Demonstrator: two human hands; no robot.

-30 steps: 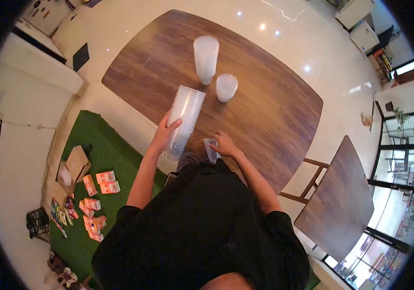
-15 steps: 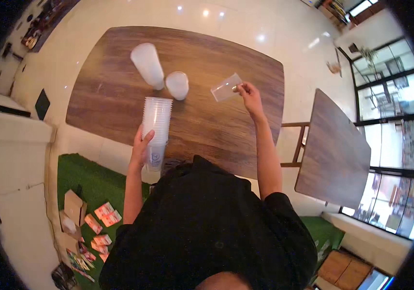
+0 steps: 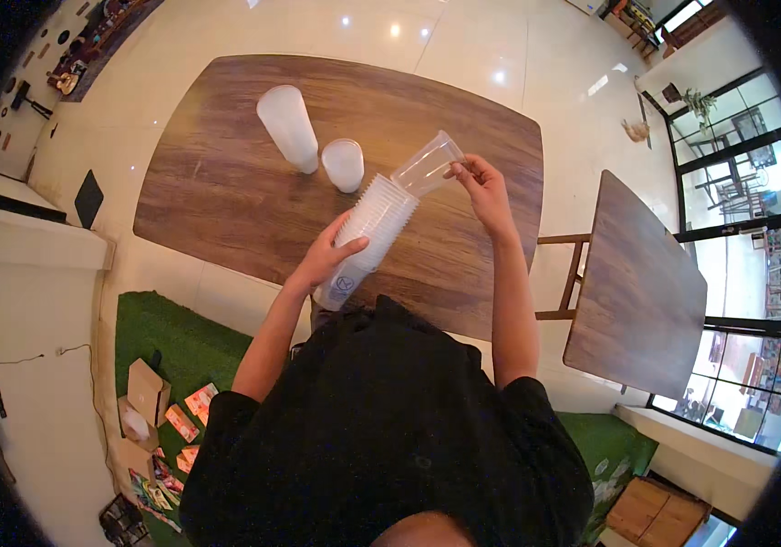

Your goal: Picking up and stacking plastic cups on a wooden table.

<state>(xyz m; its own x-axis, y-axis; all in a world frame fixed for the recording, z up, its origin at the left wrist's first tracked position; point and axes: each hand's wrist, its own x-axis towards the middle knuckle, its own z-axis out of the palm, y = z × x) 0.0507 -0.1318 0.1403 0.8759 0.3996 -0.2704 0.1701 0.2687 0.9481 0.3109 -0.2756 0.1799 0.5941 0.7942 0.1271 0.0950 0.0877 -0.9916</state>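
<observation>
My left hand [image 3: 328, 251] is wrapped round a tall stack of clear plastic cups [image 3: 378, 221], tilted with its mouth end up and to the right. Between the fingers and thumb of my right hand [image 3: 483, 189] is a single clear plastic cup [image 3: 428, 164]. Its narrow base is at the stack's mouth; whether it has entered the top cup I cannot tell. Beyond my left hand, a taller stack of white-looking cups [image 3: 288, 129] and a shorter stack [image 3: 344, 166] stand on the wooden table [image 3: 463, 246].
A second wooden table [image 3: 636, 283] stands to the right. At the lower left, an opened cardboard box [image 3: 146, 392] and several orange-and-white packets [image 3: 182, 422] lie on green artificial grass [image 3: 167, 319]. Glazed doors [image 3: 746, 273] line the far right.
The held stack has swung from upright to a rightward tilt and moved right with my left hand. My right hand has turned its cup base-down toward the stack's mouth.
</observation>
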